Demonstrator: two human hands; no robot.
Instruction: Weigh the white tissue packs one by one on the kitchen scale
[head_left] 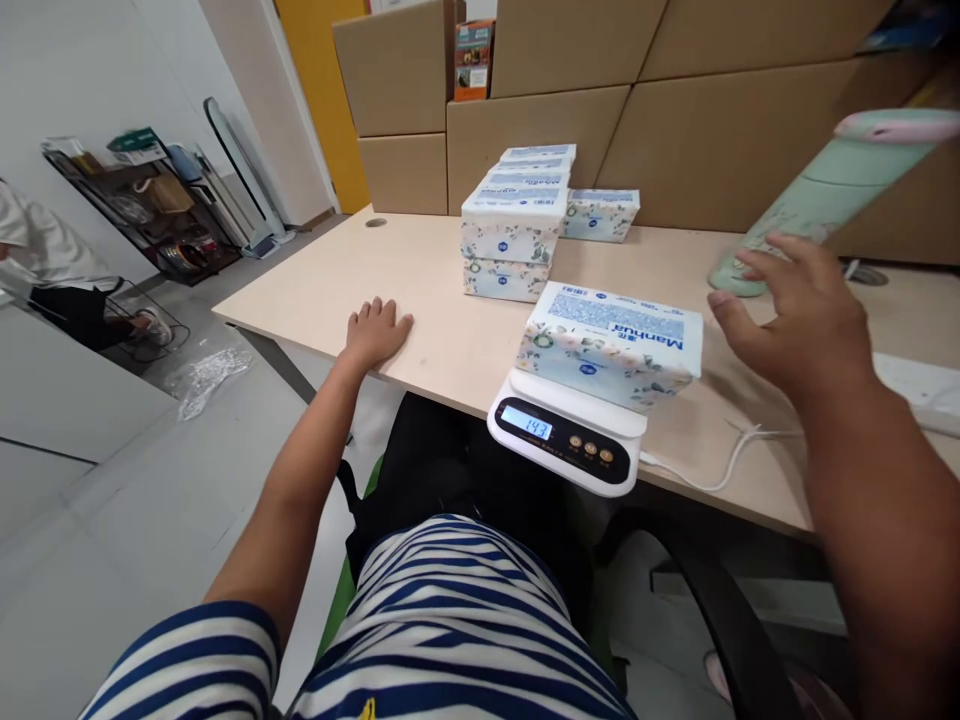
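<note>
Tissue pack [615, 345]: centre right of frame, lying flat on white scale [562, 440] at near edge of desk [315, 290], overhanging the platform to the right. Display [527, 427] lit, apparently reading 143.
Right hand [795, 310]: right of frame, open, fingers spread, empty, hovering just beside pack, not touching.
Left hand [377, 330]: centre left, flat, palm down on desk, holding nothing.
Stacked packs [514, 225] upper centre; green bottle [825, 190] upper right, behind right hand; cardboard boxes [675, 130] along top; white cable [720, 470] lower right.
Judged good practice: keep both hands off pack and platform, centre pack, let digits settle before reading.
</note>
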